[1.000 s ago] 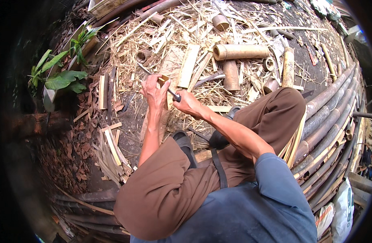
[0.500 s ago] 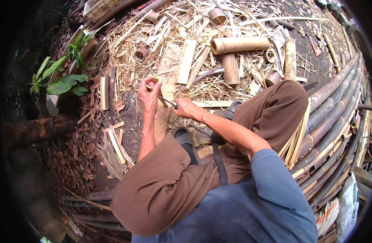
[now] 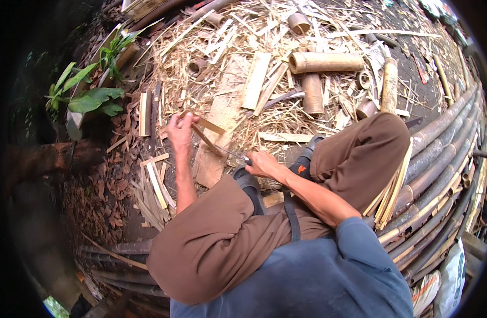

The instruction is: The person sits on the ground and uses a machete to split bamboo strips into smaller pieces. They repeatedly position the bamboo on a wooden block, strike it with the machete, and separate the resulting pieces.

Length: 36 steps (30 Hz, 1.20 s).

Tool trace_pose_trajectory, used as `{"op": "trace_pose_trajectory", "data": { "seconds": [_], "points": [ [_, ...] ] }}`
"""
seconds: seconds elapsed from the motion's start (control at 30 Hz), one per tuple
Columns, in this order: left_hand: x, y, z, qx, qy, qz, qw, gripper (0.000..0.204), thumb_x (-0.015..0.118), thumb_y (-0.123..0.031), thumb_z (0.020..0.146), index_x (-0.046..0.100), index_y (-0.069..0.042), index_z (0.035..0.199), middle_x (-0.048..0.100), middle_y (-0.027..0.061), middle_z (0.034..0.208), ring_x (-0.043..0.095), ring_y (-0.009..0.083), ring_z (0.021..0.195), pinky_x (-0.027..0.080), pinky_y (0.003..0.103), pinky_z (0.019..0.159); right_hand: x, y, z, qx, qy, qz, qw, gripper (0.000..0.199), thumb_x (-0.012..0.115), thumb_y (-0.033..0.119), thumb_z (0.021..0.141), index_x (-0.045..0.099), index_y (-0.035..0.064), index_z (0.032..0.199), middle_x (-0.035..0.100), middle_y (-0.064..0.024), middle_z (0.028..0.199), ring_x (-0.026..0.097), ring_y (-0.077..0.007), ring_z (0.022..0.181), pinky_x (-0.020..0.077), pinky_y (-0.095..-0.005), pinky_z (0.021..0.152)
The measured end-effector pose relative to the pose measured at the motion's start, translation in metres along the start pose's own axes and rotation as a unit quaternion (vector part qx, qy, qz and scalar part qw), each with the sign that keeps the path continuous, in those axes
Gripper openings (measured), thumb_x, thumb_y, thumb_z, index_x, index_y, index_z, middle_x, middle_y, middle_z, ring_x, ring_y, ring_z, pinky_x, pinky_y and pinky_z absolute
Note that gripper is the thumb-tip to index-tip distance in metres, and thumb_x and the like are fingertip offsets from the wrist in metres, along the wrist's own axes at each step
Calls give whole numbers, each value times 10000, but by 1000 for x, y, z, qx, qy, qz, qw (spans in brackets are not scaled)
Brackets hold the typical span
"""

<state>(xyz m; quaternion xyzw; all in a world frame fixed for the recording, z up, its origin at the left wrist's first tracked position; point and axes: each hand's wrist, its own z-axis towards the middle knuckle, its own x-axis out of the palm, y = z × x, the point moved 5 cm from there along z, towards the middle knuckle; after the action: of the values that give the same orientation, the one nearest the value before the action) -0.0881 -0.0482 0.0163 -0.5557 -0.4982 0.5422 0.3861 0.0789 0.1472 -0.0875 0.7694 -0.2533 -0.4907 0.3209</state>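
Raised over the ground, a bamboo strip (image 3: 211, 126) has its upper end pinched in my left hand (image 3: 181, 130). Below my fingers it parts into two diverging pieces, one pointing right and the other slanting down. My right hand (image 3: 264, 164) is closed round the dark handle of a knife (image 3: 234, 153). Its thin blade points left and meets the lower end of the slanting piece. Beneath my hands lies a flat wooden plank (image 3: 209, 167). Beside my left forearm rests a pile of thin bamboo strips (image 3: 154, 185).
Shavings (image 3: 238, 47) and cut bamboo tubes (image 3: 328, 62) litter the ground ahead. Split bamboo slats (image 3: 257, 79) lie beyond the plank. Long bamboo poles (image 3: 439, 153) are stacked at right, with a bundle of strips (image 3: 394, 188) by my knee. Leafy plants (image 3: 90, 100) stand at left.
My left hand has moved left and slightly down, and my right hand right and down with the knife. The strip's two pieces now show spread apart between them.
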Motion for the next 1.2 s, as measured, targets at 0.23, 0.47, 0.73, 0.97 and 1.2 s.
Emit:
{"op": "trace_pose_trajectory", "data": {
  "seconds": [0.23,0.47,0.73,0.97,1.2],
  "points": [
    [-85,-21,10,81,-206,-31,975,157,655,-128,907,604,13,864,603,46,790,582,110,694,537,259,618,-52,21,-35,40,-77,49,995,557,631,251,829,460,92,1335,662,-246,864,645,-431,810,497,-517,714],
    [-43,25,-44,12,-218,-22,976,103,569,-38,915,543,60,893,587,132,878,642,190,753,647,325,699,-46,14,-28,-3,-158,64,985,525,587,224,902,445,212,1407,632,-161,711,619,-364,617,495,-489,593],
    [-22,29,-67,-64,-108,139,982,335,383,-211,995,519,89,1062,623,201,940,693,318,813,616,354,741,-26,80,-24,4,-37,184,982,384,471,405,991,504,49,1132,559,-209,616,594,-396,583,467,-500,554],
    [-8,37,-78,-20,-133,72,988,432,328,-226,1034,505,165,981,622,258,888,704,343,835,634,377,716,-14,-22,2,101,-97,151,979,407,455,420,1000,545,26,954,575,-244,649,604,-417,619,465,-510,590],
    [5,31,-79,-13,-125,38,991,435,328,-214,1035,501,181,978,628,286,916,708,354,796,636,385,679,-14,16,-13,115,-62,235,963,426,480,415,986,556,-2,937,577,-281,690,612,-456,700,467,-533,654]
  ]
}}
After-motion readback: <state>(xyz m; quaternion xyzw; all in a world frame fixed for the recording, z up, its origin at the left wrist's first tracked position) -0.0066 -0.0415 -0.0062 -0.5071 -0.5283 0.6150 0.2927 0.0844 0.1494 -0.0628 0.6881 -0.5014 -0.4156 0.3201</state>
